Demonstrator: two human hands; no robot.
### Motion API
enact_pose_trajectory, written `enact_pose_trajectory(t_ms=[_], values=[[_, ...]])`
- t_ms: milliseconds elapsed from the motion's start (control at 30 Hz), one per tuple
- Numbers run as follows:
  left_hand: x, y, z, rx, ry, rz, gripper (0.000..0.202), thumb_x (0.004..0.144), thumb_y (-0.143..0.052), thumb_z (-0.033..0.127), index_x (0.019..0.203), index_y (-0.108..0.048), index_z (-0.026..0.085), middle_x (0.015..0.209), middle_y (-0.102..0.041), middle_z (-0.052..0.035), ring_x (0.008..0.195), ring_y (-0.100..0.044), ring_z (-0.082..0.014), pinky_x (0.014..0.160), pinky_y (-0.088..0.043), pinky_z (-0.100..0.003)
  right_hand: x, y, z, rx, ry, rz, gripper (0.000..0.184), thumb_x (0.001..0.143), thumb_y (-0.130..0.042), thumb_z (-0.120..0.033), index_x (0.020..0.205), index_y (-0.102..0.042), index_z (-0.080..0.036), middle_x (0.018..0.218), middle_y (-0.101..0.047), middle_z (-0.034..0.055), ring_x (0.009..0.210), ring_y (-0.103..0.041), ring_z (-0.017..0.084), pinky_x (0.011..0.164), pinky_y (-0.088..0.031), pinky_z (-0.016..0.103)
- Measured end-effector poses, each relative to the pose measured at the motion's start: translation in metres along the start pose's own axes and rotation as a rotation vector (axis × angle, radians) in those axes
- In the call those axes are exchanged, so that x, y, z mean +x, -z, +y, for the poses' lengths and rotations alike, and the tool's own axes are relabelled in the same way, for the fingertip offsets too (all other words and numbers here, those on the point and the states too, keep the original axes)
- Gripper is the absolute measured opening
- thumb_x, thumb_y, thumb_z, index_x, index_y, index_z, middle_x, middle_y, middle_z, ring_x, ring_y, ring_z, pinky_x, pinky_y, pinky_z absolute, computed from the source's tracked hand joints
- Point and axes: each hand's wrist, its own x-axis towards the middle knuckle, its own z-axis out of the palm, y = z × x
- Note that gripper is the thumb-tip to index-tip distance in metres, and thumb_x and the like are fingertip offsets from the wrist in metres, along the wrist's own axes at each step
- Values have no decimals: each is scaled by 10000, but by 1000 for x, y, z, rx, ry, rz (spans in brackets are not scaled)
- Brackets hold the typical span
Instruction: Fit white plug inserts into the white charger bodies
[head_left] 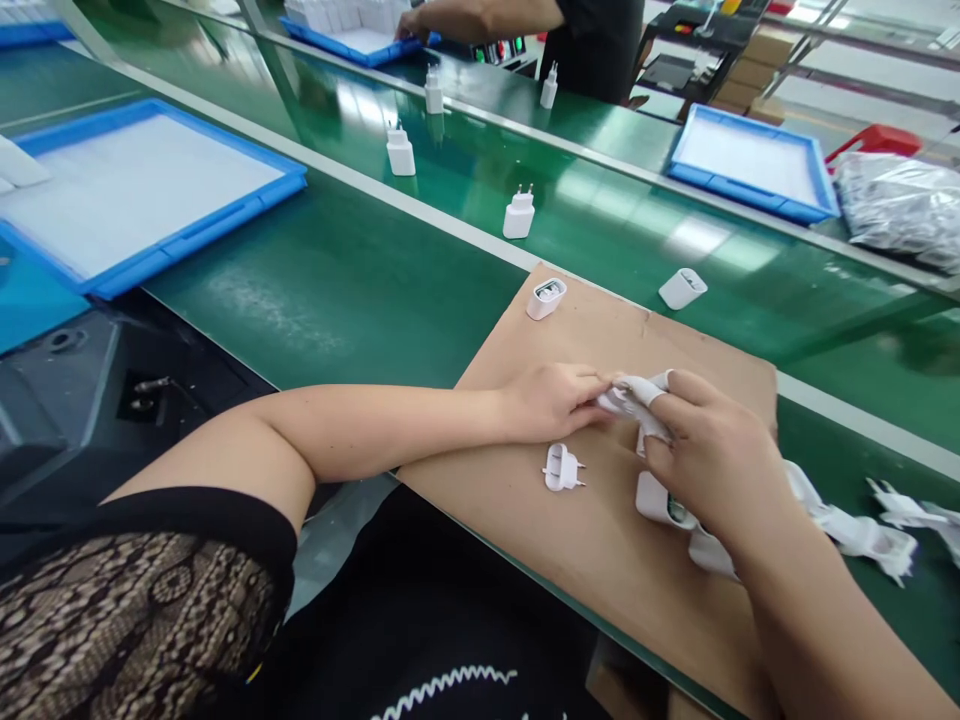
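Over a brown cardboard sheet point(525, 510), my left hand point(555, 402) and my right hand point(701, 430) meet, fingers closed on a small white plastic charger part point(615, 400). My fingers cover most of it, so its exact shape is hidden. White finger cots wrap some right fingertips. A loose two-pin plug cap point(561, 468) lies on the cardboard just below my left hand. Under my right hand sits an open white charger housing point(660, 500), its circuit board partly showing. Another open housing point(546, 298) rests near the sheet's far corner.
Along the green conveyor belt point(600, 210) stand several white chargers point(518, 214), plus an open housing point(682, 288). More plug caps point(862, 530) lie at right. Blue trays point(217, 240) sit at left and far right. Across the belt, a co-worker's arm point(487, 18) reaches toward another tray.
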Motion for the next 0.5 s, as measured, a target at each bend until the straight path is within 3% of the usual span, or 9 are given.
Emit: enact_pose_trajectory(t_ms=[167, 300, 367, 433, 500], values=[[-2, -3, 4, 371, -56, -29, 549, 1053, -474, 479, 1380, -561, 46, 983, -727, -145, 920, -699, -236, 720, -520, -317, 5, -7, -3, 30, -132, -54, 149, 713, -488, -104, 593, -485, -193, 660, -476, 14, 486, -296, 100, 447, -204, 269], [4, 8, 9, 182, 20, -61, 358, 1007, -591, 419, 1177, -684, 117, 961, -734, -99, 886, -700, -202, 737, -519, -289, 0, 6, 3, 311, -395, -114, 87, 762, -543, -202, 715, -613, -223, 714, -599, 31, 529, -456, 137, 500, -345, 283], [17, 17, 6, -3, 83, -94, 243, 973, -641, 361, 1065, -721, 150, 937, -743, -62, 848, -697, -175, 735, -515, -267, -17, 21, 19, 356, -621, -61, 107, 821, -604, -332, 852, -667, -252, 753, -644, 45, 567, -527, 177, 527, -407, 316], [41, 26, 0, -109, 171, -60, 197, 957, -639, 319, 1042, -725, 163, 951, -750, -50, 843, -696, -167, 752, -517, -266, -47, 36, 41, 200, -844, 37, 214, 852, -628, -449, 961, -688, -275, 768, -645, 77, 617, -572, 237, 555, -440, 373], [73, 35, -10, -77, 267, 40, 202, 948, -629, 291, 1066, -715, 151, 1023, -752, -76, 912, -697, -193, 818, -522, -295, -86, 44, 65, -30, -852, 72, 343, 907, -550, -470, 1160, -682, -280, 826, -645, 138, 871, -630, 353, 687, -488, 462]])
